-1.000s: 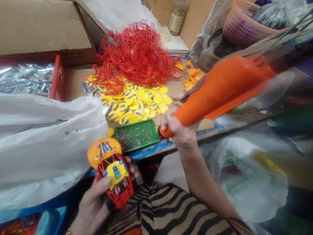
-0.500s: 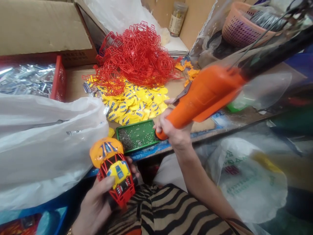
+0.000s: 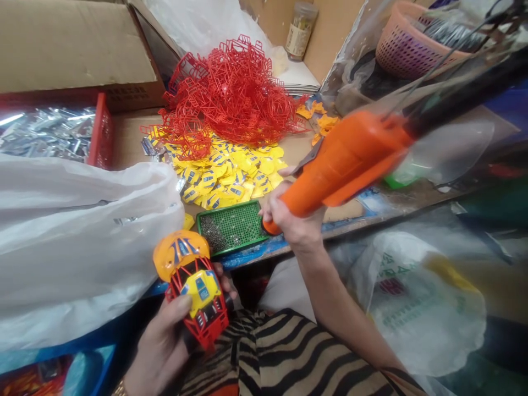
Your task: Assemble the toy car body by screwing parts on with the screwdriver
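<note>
My left hand is closed around a toy car with a red cage frame, a yellow roof panel and an orange front, held above my lap. The thumb presses on the car's side. In my right hand is an orange electric screwdriver, gripped near its lower end, with a black hose or sleeve running up to the right. Its tip points down at a green tray of small metal screws; whether it touches them is hidden.
Behind the tray lie many yellow panels and a heap of red frames. A red crate of shiny parts stands left, beyond a white plastic bag. At back right is a pink basket; orange pieces lie nearby.
Hardly anything differs: the view has shifted very slightly. Both hands keep their holds on the toy car and the electric screwdriver.
</note>
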Available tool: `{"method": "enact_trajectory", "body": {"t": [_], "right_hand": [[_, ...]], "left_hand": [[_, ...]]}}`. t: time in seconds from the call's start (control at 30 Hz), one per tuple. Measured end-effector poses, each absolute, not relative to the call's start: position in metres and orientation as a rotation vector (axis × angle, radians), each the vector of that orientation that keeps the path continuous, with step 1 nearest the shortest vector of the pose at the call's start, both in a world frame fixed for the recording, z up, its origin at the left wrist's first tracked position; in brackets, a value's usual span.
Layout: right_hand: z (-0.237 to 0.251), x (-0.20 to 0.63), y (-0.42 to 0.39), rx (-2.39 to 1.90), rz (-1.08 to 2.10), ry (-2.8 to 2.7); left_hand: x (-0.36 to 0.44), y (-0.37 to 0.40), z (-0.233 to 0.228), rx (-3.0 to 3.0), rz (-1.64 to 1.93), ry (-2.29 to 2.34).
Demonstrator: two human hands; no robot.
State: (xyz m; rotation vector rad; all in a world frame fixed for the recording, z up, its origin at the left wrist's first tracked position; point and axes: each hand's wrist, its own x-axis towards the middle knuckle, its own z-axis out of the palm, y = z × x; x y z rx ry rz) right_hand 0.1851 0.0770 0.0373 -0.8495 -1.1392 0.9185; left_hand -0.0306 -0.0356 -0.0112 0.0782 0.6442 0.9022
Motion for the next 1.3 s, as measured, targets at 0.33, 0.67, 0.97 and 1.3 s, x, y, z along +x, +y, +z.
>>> {"method": "enact_trajectory", "body": {"t": [0.33, 0.67, 0.97, 1.3], "right_hand": [[0.034, 0.187, 0.080, -0.768, 0.947, -1.102], [0.042, 0.188, 0.076, -0.746, 0.958, -1.052], [0.091, 0.184, 0.048, -0.546, 1.058, -0.958], [0.123, 0.167, 0.024, -0.489, 1.277, -1.133]], "left_hand": [[-0.024, -0.034, -0.001, 0.061, 0.953, 0.497], [-0.017, -0.029, -0.005, 0.133, 0.994, 0.554], [-0.003, -0.030, 0.001, 0.059, 1.076, 0.623], [0.004, -0.037, 0.009, -0.062, 1.075, 0.656]]}}
